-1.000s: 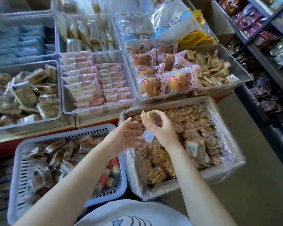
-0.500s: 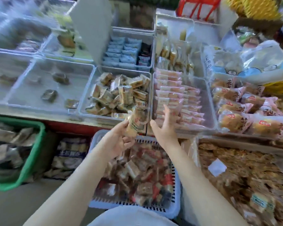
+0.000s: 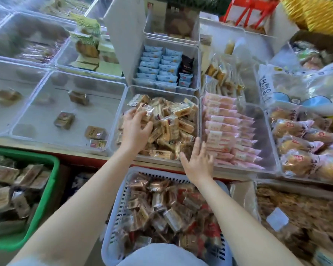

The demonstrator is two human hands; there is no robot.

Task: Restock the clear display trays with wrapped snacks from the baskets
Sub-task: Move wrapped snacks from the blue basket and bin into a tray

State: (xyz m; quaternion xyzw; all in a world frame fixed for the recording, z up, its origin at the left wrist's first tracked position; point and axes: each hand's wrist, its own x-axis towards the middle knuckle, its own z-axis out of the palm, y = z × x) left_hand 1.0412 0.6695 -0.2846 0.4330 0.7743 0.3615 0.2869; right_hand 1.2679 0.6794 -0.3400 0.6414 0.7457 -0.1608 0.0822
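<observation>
At centre frame the clear plastic display tray [image 3: 197, 120] held a loose heap of tan crinkly-wrapped snack bars [image 3: 173, 127]. Below it, at lower centre, sat the white slotted plastic basket [image 3: 113, 223] of mixed foil-wrapped snacks. The left hand [image 3: 136, 129] lay on the heap, fingers curled round one packet [image 3: 145, 112]. The right hand [image 3: 198, 160] hovered spread and empty at the tray's front edge. Such packets looked light, slippery and crushable; pinching the sealed wrapper ends seemed safest.
</observation>
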